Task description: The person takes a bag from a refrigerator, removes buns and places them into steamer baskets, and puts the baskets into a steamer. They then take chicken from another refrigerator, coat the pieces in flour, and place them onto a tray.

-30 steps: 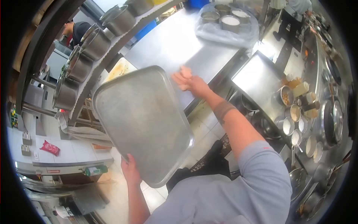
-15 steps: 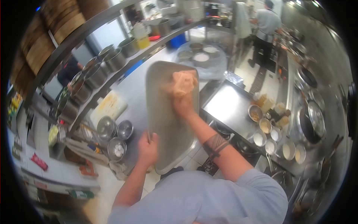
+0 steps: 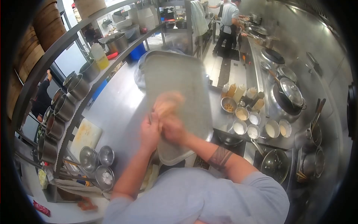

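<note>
A large rectangular metal tray (image 3: 186, 80) is held up in front of my body, tilted, with its inner face showing. My left hand (image 3: 150, 131) is closed on the tray's left rim, with the thumb on the inner side. My right hand (image 3: 174, 130) presses a peach-orange cloth (image 3: 169, 103) onto the tray surface near that rim, close beside my left hand. Motion blurs both the cloth and the right hand's fingers. The cloth looks bunched up in the grip.
Left of the tray, a steel counter (image 3: 115, 112) bears a stained cutting board (image 3: 86, 138) and metal bowls (image 3: 89, 158). Steel pots (image 3: 77, 86) line the shelf above. On the right stand seasoning bowls (image 3: 240, 127), squeeze bottles (image 3: 238, 92) and a lidded wok (image 3: 291, 93). A co-worker (image 3: 228, 26) stands farther back.
My right hand has swept the cloth from the tray's far right part down and left, close to my left hand. The whole view has turned somewhat to the right.
</note>
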Available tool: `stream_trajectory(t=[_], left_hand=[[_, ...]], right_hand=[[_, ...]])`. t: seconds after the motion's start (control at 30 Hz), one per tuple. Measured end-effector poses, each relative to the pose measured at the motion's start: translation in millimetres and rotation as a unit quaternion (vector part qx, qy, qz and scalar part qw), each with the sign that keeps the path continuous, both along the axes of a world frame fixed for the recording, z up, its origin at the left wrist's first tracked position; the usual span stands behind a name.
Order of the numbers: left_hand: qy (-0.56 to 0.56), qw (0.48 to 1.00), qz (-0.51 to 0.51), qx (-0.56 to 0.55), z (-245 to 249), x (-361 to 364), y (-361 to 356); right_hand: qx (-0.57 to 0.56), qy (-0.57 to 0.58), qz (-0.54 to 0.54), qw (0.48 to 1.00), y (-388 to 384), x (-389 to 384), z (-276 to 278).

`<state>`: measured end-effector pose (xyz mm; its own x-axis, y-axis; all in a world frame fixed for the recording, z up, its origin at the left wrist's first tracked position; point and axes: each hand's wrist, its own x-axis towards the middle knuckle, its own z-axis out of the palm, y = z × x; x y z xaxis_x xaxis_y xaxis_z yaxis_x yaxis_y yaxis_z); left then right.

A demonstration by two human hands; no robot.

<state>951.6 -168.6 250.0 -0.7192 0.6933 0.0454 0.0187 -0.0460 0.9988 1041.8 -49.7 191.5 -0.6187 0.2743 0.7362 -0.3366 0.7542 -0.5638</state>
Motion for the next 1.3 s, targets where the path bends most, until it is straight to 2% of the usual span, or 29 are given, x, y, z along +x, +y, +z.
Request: stream_trajectory(t=[0.07,0.13,0.17,0.23,0.27,0.33,0.37,0.4,0.43,0.47,0.5,0.57,0.6,0.67,0.7,0.77,0.8,0.87,0.93,1.0,1.03,1.07,1.1,1.13,1.17,1.2,1.27,1.3], left_hand=[[0.151,0.988,-0.020,-0.001,3.6,-8.1,9.8],[0.114,0.993,-0.015,0.037,-3.1,-10.5,21.2],[0.089,0.995,-0.033,0.025,-7.1,-18.1,25.7],[0.022,0.998,-0.056,0.022,-35.8,-46.9,34.4],[0.022,0.998,-0.052,0.020,-46.0,-63.0,41.7],[-0.096,0.994,0.012,0.048,-62.8,-92.8,61.0],[-0.104,0.994,0.017,0.041,-70.0,-115.1,71.7],[-0.094,0.994,0.047,-0.013,-77.6,-143.3,80.2],[-0.087,0.991,0.077,-0.069,-88.7,-171.0,88.8],[-0.085,0.989,0.098,-0.069,-111.6,-201.2,102.6],[-0.079,0.987,0.118,-0.069,-133.7,-233.0,117.5],[-0.095,0.986,0.120,-0.064,-154.7,-291.7,148.3],[-0.104,0.986,0.116,-0.052,-158.3,-318.2,164.8],[-0.106,0.986,0.088,-0.099,-139.8,-366.2,200.9],[-0.128,0.986,0.070,-0.084,-143.0,-395.9,224.6],[-0.184,0.981,0.026,-0.051,-163.4,-469.2,281.9],[-0.218,0.975,-0.001,-0.035,-176.4,-511.6,313.2],[-0.024,0.991,-0.011,-0.134,-191.1,-601.1,367.2],[-0.067,0.980,0.000,-0.185,-134.6,-616.2,391.4],[0.143,0.932,0.030,-0.332,-128.5,-643.3,405.6],[0.402,0.788,-0.084,-0.458,-117.2,-650.2,404.6],[0.405,0.844,0.034,-0.350,-145.2,-654.4,398.5],[0.397,0.875,0.149,-0.233,-176.3,-651.8,383.5],[0.344,0.886,0.239,-0.196,-149.9,-599.0,373.5],[0.365,0.840,0.305,-0.261,-161.3,-571.6,358.9],[0.278,0.863,0.300,-0.296,-154.2,-530.8,350.9],[0.193,0.883,0.357,-0.238,-219.0,-505.6,341.6],[0.211,0.887,0.344,-0.224,-224.4,-495.2,340.4]], right_hand=[[0.016,0.164,-0.085,0.983,39.2,-31.6,47.7],[0.002,0.127,-0.164,0.978,94.9,-49.3,76.3],[0.048,0.108,-0.216,0.969,133.5,-58.0,81.3],[0.104,0.061,-0.309,0.943,206.7,-67.7,63.9],[0.115,0.029,-0.353,0.928,240.8,-69.1,48.5],[0.033,-0.020,-0.410,0.911,296.7,-60.3,12.8],[-0.042,-0.024,-0.448,0.893,309.8,-59.2,4.3],[-0.115,-0.035,-0.482,0.868,319.6,-57.4,-7.7],[-0.237,-0.014,-0.449,0.862,333.8,-52.2,-23.7],[-0.356,0.006,-0.413,0.838,345.5,-47.6,-41.7],[-0.361,-0.011,-0.413,0.836,350.5,-45.0,-63.4],[-0.483,0.006,-0.310,0.819,359.0,-45.1,-98.5],[-0.486,0.000,-0.313,0.816,354.2,-48.2,-99.9],[-0.515,-0.034,-0.207,0.831,332.4,-54.4,-92.2],[-0.520,-0.037,-0.215,0.826,328.2,-56.8,-99.2],[-0.532,-0.124,-0.246,0.801,326.0,-61.6,-109.2],[-0.535,-0.123,-0.253,0.797,327.5,-62.1,-112.6],[-0.527,-0.220,-0.282,0.771,323.5,-60.8,-118.7],[-0.524,-0.241,-0.310,0.756,316.0,-58.8,-120.1],[-0.500,-0.322,-0.306,0.743,310.2,-48.5,-123.9],[-0.505,-0.341,-0.312,0.729,305.6,-45.8,-120.8],[-0.511,-0.340,-0.314,0.725,301.4,-41.2,-126.7],[-0.555,-0.315,-0.317,0.702,296.0,-35.4,-134.3],[-0.597,-0.289,-0.320,0.677,290.2,-30.3,-140.8],[-0.614,-0.268,-0.316,0.672,283.0,-28.1,-142.3],[-0.637,-0.221,-0.302,0.674,276.5,-36.9,-127.7],[-0.655,-0.197,-0.301,0.664,268.7,-42.9,-109.9],[-0.657,-0.181,-0.320,0.659,267.3,-42.8,-110.6]])
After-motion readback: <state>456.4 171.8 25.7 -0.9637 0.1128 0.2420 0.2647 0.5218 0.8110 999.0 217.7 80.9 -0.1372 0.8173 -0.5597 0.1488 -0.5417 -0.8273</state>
